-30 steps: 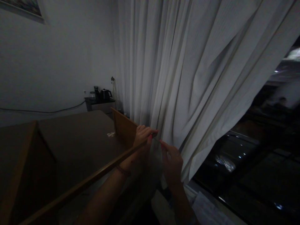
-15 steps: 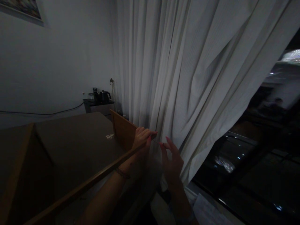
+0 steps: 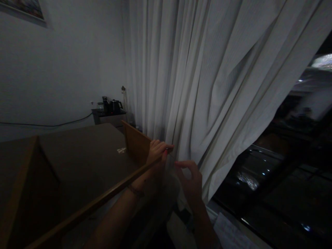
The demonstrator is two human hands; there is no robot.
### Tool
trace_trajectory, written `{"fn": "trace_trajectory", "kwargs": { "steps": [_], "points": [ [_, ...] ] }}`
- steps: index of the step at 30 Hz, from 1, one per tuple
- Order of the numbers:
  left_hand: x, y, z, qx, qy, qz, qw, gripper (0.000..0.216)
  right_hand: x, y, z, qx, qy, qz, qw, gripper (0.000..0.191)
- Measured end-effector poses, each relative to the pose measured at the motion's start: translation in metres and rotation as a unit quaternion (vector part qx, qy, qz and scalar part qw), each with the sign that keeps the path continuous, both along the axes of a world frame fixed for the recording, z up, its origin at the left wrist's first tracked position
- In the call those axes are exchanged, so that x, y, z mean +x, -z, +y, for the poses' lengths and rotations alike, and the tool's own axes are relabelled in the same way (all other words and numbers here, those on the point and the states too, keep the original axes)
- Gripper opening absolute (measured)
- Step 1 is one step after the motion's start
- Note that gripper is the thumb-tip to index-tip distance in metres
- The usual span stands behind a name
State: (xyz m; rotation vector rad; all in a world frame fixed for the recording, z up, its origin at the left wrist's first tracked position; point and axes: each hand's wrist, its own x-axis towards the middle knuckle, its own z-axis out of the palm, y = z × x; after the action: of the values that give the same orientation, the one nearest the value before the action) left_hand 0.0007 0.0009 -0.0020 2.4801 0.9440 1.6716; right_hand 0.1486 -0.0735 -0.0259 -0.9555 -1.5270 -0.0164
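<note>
In dim light my left hand (image 3: pixel 157 151) is closed over the end of a long wooden rail (image 3: pixel 98 202), at the corner where it meets an upright wooden panel (image 3: pixel 136 142). My right hand (image 3: pixel 190 180) is just to its right, fingers curled and thumb and forefinger pinched together. A thin, faint, translucent thing seems to run between the two hands; I cannot make out what it is. Directly behind both hands hangs a white pleated curtain (image 3: pixel 207 86).
A brown flat surface (image 3: pixel 85 155) lies left of the rail. A dark kettle (image 3: pixel 116 104) stands on a small cabinet (image 3: pixel 109 117) by the wall, with a cable (image 3: pixel 52 123) running along it. Dark window glass (image 3: pixel 272 173) at right. Pale paper (image 3: pixel 228 231) lies below.
My right hand went from upright fingers near the rail end to spread fingers, and has now dropped slightly and curled into a pinch. My left hand stayed on the rail.
</note>
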Motion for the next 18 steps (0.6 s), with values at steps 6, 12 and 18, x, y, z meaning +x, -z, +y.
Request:
{"fn": "trace_trajectory", "kwargs": {
  "steps": [6, 12, 18],
  "points": [
    [0.001, -0.001, -0.001, 0.0, -0.001, -0.006, 1.0, 0.039, -0.004, 0.0, -0.002, -0.072, -0.051, 0.072, 0.993, 0.015],
    [0.001, 0.0, 0.0, 0.006, 0.002, -0.002, 1.0, 0.041, -0.012, 0.001, 0.0, -0.1, -0.054, 0.153, 0.982, 0.025],
    [0.001, 0.002, 0.004, 0.01, 0.006, -0.007, 1.0, 0.043, -0.001, 0.004, 0.002, -0.077, -0.002, 0.089, 0.993, 0.027]
  ]
}}
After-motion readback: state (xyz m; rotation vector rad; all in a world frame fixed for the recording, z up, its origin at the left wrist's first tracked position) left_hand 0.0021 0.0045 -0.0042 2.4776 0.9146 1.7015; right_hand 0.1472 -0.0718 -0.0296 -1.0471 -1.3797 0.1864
